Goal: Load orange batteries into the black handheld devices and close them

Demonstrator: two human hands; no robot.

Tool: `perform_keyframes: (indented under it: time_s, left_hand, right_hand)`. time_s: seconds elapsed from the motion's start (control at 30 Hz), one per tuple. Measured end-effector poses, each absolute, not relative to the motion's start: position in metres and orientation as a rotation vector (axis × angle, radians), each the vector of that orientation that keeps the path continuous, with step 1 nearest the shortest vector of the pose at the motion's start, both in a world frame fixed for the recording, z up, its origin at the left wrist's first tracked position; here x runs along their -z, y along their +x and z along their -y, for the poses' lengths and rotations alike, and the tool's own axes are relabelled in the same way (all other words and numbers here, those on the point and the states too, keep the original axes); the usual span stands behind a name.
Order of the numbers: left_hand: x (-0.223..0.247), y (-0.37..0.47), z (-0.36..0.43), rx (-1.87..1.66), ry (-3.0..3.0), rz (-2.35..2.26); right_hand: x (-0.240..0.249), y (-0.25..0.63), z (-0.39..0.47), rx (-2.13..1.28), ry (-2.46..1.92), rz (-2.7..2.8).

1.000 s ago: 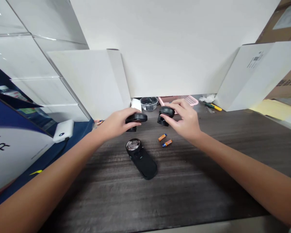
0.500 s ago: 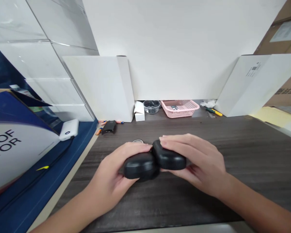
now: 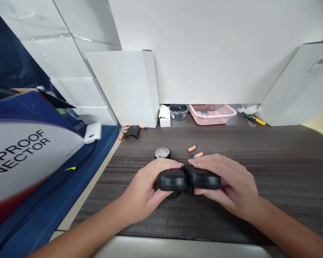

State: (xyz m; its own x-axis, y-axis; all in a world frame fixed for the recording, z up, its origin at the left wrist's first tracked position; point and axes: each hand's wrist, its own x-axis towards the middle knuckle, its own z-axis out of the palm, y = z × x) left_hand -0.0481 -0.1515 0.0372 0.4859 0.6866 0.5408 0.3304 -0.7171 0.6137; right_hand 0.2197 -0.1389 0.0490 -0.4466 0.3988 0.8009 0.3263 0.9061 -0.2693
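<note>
Two smooth, black, rounded pieces meet side by side above the near part of the table. Round the left black piece (image 3: 172,180) my left hand (image 3: 148,188) is closed, thumb below and fingers over the top. My right hand (image 3: 231,179) grips the right black piece (image 3: 205,178) in the same way. Whether the two are joined cannot be made out. Just beyond my left fingers is a round silver mesh head (image 3: 162,153) with a black rim. Two orange-and-blue batteries, a far battery (image 3: 192,148) and a near battery (image 3: 197,154), lie beyond my right fingertips.
At the back stand a small white box (image 3: 164,116), a clear bowl (image 3: 178,111) and a pink basket (image 3: 212,118). A yellow-handled screwdriver (image 3: 258,120) lies farther right. A black curved cover (image 3: 132,132) sits among several batteries at the left, near a white power bank (image 3: 93,133).
The camera view has shifted, and the mesh head and two loose batteries now show beyond my hands. Both black pieces stay in my grip, now more level with each other.
</note>
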Motion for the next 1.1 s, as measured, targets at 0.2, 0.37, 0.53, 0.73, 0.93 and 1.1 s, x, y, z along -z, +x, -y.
perform_keyframes:
  time_s: [0.2,0.37,0.53,0.73,0.93,1.1]
  left_hand:
    - [-0.0314,-0.0507,0.1519,-1.085,2.342,-0.793]
    - [-0.0284,-0.0525,0.1496,-1.079,2.372,-0.73]
    - [-0.0285,-0.0524,0.1495,-1.09,2.363,-0.738]
    - [-0.031,-0.0512,0.149,-1.092,2.375,-0.699]
    - [-0.0333,-0.0501,0.1488,-1.118,2.383,-0.672]
    - [-0.0316,-0.0518,0.1484,-1.1,2.4,-0.688]
  right_hand:
    - [-0.0446,0.223,0.1385,-0.11,-0.467,2.093]
    - [-0.0439,0.2251,0.1366,-0.122,-0.432,2.106]
    - [-0.0464,0.2247,0.135,-0.144,-0.412,2.134]
    - [-0.0444,0.2258,0.1351,-0.133,-0.411,2.137]
    - [-0.0418,0.226,0.1352,-0.138,-0.402,2.143]
    - [-0.0452,0.2244,0.1356,-0.134,-0.412,2.144]
